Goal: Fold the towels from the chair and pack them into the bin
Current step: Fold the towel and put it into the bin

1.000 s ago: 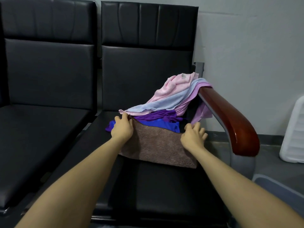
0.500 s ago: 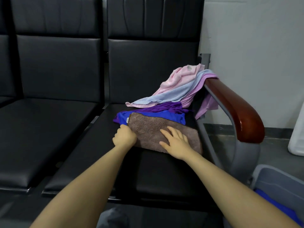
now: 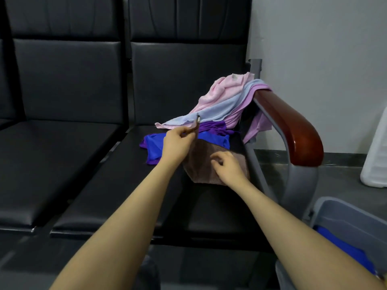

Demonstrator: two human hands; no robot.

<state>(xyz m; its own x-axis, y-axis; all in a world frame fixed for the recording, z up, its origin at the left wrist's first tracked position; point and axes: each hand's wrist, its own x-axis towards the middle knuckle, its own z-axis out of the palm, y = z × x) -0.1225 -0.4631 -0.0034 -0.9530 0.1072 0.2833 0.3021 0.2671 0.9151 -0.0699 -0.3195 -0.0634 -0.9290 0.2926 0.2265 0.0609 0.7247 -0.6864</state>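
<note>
- Brown and fuzzy, the brown towel point(image 3: 204, 162) lies on the black seat point(image 3: 129, 176) of the chair, near its right edge, partly folded, with one corner lifted off the surface.
- The left hand point(image 3: 177, 141) reaches forward with the arm stretched out; thumb and fingers pinch that raised corner and hold it up above the rest of the cloth.
- The right hand point(image 3: 227, 166) rests on top of the brown towel with its fingers loosely bent, pressing the cloth down against the seat; it grips nothing.
- Behind the brown towel lies a blue towel point(image 3: 156, 146) over a purple towel point(image 3: 211, 127), both crumpled.
- A pink towel point(image 3: 222, 91) and a pale blue towel point(image 3: 217, 110) drape from the wooden armrest point(image 3: 293, 126) down toward the seat.
- The grey bin point(image 3: 343, 218) stands at the lower right beside the chair, with blue cloth point(image 3: 343, 250) inside it.
</note>
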